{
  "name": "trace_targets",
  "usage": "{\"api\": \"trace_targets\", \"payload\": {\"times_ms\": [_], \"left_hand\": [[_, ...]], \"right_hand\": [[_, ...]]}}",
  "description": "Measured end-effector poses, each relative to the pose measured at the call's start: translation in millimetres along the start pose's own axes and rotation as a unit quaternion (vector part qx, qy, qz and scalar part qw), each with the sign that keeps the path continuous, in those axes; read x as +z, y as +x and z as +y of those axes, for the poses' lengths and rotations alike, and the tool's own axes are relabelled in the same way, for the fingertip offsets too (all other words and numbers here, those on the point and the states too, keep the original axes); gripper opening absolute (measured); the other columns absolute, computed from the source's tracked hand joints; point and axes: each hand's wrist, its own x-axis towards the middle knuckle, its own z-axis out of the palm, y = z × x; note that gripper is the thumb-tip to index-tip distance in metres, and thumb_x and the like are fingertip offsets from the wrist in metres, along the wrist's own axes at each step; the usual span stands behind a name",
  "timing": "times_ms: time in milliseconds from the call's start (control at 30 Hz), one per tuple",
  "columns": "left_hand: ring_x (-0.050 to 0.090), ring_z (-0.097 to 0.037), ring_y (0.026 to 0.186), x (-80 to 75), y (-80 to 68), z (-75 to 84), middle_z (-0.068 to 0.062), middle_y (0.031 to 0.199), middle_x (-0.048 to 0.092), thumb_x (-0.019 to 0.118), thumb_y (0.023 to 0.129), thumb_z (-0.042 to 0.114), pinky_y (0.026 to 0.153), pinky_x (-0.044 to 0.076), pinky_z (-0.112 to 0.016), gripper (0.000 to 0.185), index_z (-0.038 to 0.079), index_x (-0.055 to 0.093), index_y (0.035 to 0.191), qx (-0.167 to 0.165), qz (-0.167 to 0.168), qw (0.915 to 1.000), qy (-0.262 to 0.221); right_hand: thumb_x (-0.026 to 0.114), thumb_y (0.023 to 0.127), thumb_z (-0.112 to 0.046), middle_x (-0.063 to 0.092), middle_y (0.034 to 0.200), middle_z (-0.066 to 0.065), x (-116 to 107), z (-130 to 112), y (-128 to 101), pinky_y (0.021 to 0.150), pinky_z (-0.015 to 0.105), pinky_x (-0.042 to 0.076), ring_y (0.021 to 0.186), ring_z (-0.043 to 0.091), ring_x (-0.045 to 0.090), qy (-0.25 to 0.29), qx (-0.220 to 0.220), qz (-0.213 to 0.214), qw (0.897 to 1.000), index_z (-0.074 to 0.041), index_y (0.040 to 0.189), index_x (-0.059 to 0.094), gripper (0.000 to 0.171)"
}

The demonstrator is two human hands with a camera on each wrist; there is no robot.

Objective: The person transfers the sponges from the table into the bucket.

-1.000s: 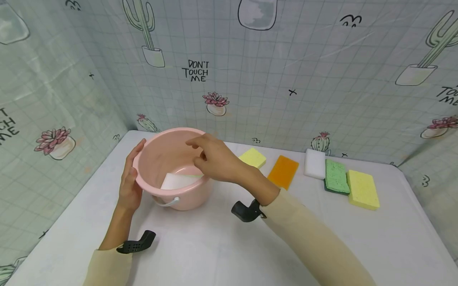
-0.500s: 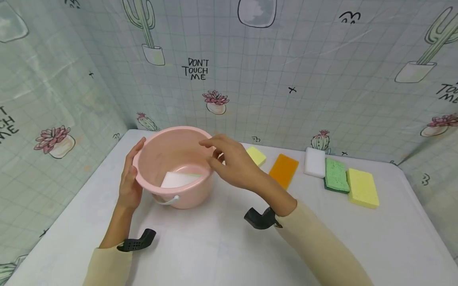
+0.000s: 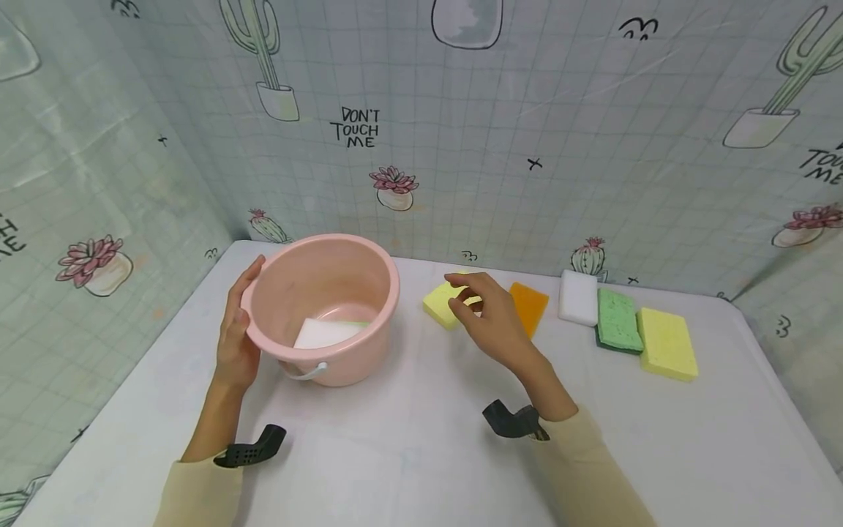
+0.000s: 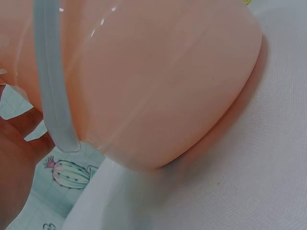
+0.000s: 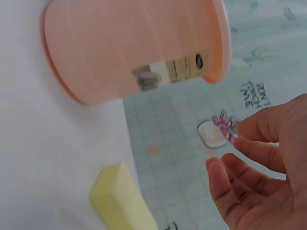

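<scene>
The right hand (image 3: 490, 322) hovers above the counter (image 3: 408, 454) with fingers loosely curled and spread, gripping nothing. Its fingertips (image 3: 461, 282) sit directly over the near edge of a pale yellow sponge (image 3: 440, 301); from the head view contact cannot be confirmed, and the right wrist view shows the sponge (image 5: 122, 201) lying flat on the counter below and apart from the open fingers (image 5: 240, 182). An orange sponge (image 3: 532, 304) lies just behind the hand, partly hidden by it.

The left hand (image 3: 235, 333) rests on the left outer wall of a pink bucket (image 3: 323, 293), thumb over the rim, fingers laid along the side. The bucket stands upright on the counter, to the left of the pale yellow sponge and apart from it. Inside lies a white sponge (image 3: 323, 333) with a green edge showing behind it. A pale handle (image 4: 53, 81) hangs down the bucket's near side.

Further right, near the back wall, lie a white sponge block (image 3: 578, 297), a green sponge (image 3: 617, 320) and a yellow sponge (image 3: 667, 344), side by side and touching, well apart from both hands.
</scene>
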Motion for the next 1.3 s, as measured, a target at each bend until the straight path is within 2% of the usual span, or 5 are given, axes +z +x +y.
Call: {"api": "trace_targets", "payload": {"times_ms": [333,600,800,1067,1300], "left_hand": [[0.021,-0.032,0.136,-0.2,-1.3,-3.2,-0.012,0.156,0.021,0.043,0.095,0.031,0.106,0.032,-0.029,0.061,0.009,0.029,0.15,0.003,-0.001,1.0,-0.004],[0.02,-0.03,0.138,5.0,-0.6,-7.7,-0.01,0.156,0.02,0.043,0.096,0.034,0.108,0.03,-0.03,0.061,0.008,0.029,0.149,0.008,-0.001,1.0,-0.004],[0.021,-0.031,0.136,3.0,-0.9,-3.3,-0.011,0.156,0.02,0.044,0.095,0.034,0.106,0.032,-0.029,0.061,0.009,0.03,0.15,0.003,0.003,1.0,0.001],[0.021,-0.031,0.137,0.0,-0.6,-0.6,-0.01,0.156,0.021,0.044,0.094,0.031,0.105,0.033,-0.03,0.061,0.009,0.03,0.149,-0.002,0.002,1.0,-0.007],[0.021,-0.031,0.137,-1.0,0.2,0.2,-0.013,0.156,0.019,0.044,0.095,0.031,0.106,0.031,-0.031,0.061,0.008,0.029,0.149,0.003,-0.004,0.9999,-0.009]], "right_hand": [[0.062,0.092,-0.01,0.051,0.128,0.016,-5,45,-2,0.091,0.041,0.048,0.11,0.026,0.053,0.021,0.073,0.025,0.997,-0.004,0.131,0.056,0.039],[0.062,0.09,-0.005,0.04,0.137,0.017,2,71,-2,0.099,0.043,0.043,0.123,0.033,0.043,0.008,0.104,0.039,0.994,-0.002,0.134,0.052,0.045],[0.062,0.091,-0.008,0.032,0.147,0.016,9,77,1,0.1,0.041,0.042,0.129,0.032,0.04,0.006,0.123,0.023,0.992,-0.004,0.138,0.047,0.05],[0.061,0.093,-0.015,0.023,0.155,0.01,9,78,2,0.096,0.042,0.046,0.119,0.033,0.052,-0.006,0.15,-0.006,0.989,-0.012,0.144,0.04,0.056],[0.061,0.092,-0.013,0.024,0.154,0.012,6,83,2,0.096,0.042,0.046,0.115,0.033,0.055,0.007,0.142,-0.015,0.99,-0.011,0.145,0.04,0.056]]}}
